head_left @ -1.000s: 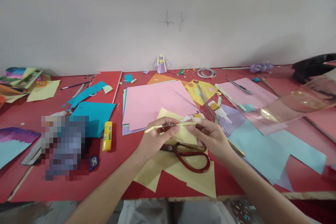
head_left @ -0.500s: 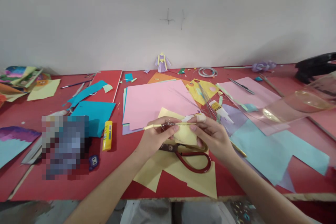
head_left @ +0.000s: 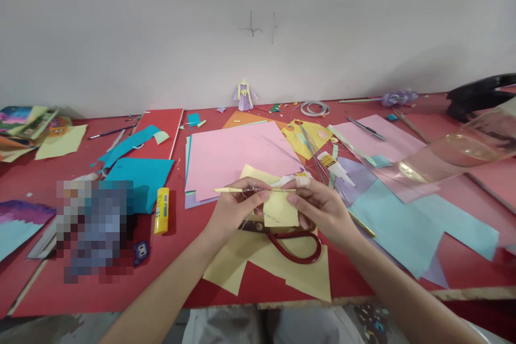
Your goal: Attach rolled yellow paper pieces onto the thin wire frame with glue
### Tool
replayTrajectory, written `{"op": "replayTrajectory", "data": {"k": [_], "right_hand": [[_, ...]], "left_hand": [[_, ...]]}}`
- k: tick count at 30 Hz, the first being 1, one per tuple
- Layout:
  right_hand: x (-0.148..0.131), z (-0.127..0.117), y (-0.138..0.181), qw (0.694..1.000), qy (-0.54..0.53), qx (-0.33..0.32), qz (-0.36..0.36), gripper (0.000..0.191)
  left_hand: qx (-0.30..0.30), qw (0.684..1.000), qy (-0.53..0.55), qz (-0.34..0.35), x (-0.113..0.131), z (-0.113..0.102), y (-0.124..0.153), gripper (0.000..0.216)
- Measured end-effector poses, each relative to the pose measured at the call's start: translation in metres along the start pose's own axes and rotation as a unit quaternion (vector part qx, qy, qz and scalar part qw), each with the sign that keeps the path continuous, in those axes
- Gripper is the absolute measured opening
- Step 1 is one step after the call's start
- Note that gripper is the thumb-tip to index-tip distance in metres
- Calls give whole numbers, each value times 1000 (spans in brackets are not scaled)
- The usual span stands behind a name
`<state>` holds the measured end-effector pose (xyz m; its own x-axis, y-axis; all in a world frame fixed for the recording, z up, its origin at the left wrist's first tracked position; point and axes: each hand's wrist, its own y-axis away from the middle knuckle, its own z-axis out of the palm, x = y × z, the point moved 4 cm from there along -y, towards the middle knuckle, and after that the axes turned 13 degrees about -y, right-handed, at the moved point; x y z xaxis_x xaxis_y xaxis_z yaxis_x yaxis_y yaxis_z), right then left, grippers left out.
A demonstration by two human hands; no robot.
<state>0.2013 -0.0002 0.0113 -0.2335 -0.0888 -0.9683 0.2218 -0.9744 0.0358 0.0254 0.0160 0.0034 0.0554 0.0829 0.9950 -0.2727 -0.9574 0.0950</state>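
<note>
My left hand (head_left: 234, 212) and my right hand (head_left: 318, 209) are raised just above the red table (head_left: 121, 279), both pinching a thin pale yellow paper stick (head_left: 229, 190) that lies level between them. Fine wire is wound around the stick near my left fingertips. My right forefinger wears a pale bandage. A small yellow paper piece (head_left: 280, 209) hangs between the hands. Under them lie red-handled scissors (head_left: 292, 242) on yellow paper sheets (head_left: 282, 269).
A pink sheet (head_left: 229, 156) on a paper stack lies behind my hands, with a yellow glue stick (head_left: 162, 210) to the left, a small glue bottle (head_left: 334, 166) and light blue paper (head_left: 403, 226) to the right. A small paper doll (head_left: 244, 95) stands by the wall.
The stick has slid a little to the left in my fingers and the view has shifted slightly. My hands remain in about the same place.
</note>
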Motion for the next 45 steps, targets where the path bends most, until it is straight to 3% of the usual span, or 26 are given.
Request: {"op": "replayTrajectory", "data": {"k": [18,37,45], "right_hand": [[0,-2,-1,1000,-8,9,-6,22],[2,-2,-3,999,-28,32,4,27],[6,-7,-5,998,-31,44,-12,17]], "left_hand": [[-20,999,44,-3,-2,3,0,14],[21,999,38,4,-1,3,0,14],[13,999,44,-5,-3,4,0,11]]}}
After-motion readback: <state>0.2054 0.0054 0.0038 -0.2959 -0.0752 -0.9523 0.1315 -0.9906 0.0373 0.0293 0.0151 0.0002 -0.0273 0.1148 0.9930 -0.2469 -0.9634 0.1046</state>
